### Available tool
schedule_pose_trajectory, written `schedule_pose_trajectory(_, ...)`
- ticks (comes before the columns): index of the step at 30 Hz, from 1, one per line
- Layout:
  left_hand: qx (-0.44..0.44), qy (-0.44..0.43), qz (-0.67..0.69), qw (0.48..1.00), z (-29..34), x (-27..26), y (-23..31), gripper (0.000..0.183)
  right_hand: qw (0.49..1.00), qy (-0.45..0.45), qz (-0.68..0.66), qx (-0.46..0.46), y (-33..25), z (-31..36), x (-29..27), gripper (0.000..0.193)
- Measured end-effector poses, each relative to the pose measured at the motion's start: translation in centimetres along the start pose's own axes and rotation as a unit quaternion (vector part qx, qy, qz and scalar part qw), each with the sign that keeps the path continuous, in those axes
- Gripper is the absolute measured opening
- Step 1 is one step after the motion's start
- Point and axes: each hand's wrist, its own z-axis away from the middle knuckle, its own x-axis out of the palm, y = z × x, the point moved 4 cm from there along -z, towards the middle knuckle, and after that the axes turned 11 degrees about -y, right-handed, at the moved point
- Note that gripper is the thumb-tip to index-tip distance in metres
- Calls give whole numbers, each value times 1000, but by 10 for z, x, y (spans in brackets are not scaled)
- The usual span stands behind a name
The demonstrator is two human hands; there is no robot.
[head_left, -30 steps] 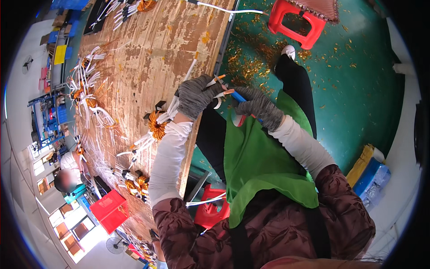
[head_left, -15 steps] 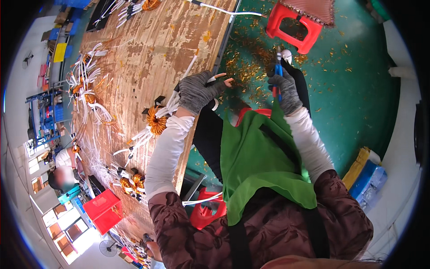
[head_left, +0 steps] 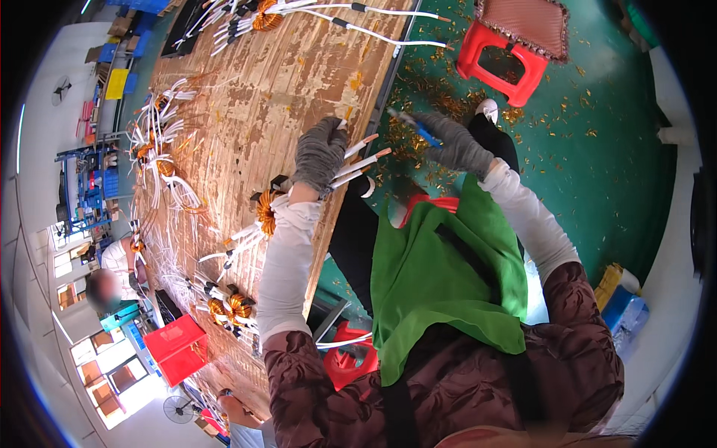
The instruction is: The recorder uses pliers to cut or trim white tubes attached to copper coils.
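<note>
A green floor (head_left: 605, 172) spreads along the right, and beside it runs a long wooden workbench (head_left: 299, 82), its top worn into pale and brown patches. A co-worker (head_left: 116, 257) is at the far side of the bench, near a red crate (head_left: 176, 349). A green apron (head_left: 441, 276) covers the wearer's lap at the near edge. Past the wearer's feet stands a red stool (head_left: 470, 54), a brown cushion (head_left: 523, 26) on its seat.

The left hand (head_left: 320, 155), in a grey glove (white sleeve pulled up to the wrist), is over the bench edge, fingers curled in a grip on some white leads (head_left: 364, 166). The right hand (head_left: 457, 145), gloved likewise, is over the floor, well apart from the left, clasping a blue-handled tool (head_left: 427, 134) whose tip points up and to the left, away from the leads.

A copper-coloured coil (head_left: 266, 213) sits on the bench just beside the left wrist; other wound coils (head_left: 237, 305) with white leads lie farther along the top. From the left hand the gripped leads stick out past the edge toward the floor, bare copper ends (head_left: 383, 152) showing. Smallest of all, golden scraps (head_left: 514, 115) litter the floor around the stool and the wearer's foot.
</note>
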Motion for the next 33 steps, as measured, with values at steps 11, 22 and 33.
schedule_pose_trajectory(11,-60,-43,218,973,13,-2,13,23,990,-33,-53,-125,-26,-48,25,66)
schedule_pose_trajectory(22,-54,-36,231,971,20,-9,18,21,992,-34,-49,-111,-32,-49,23,63)
schedule_pose_trajectory(33,40,57,107,992,15,8,20,17,999,28,17,3,-60,-37,18,69)
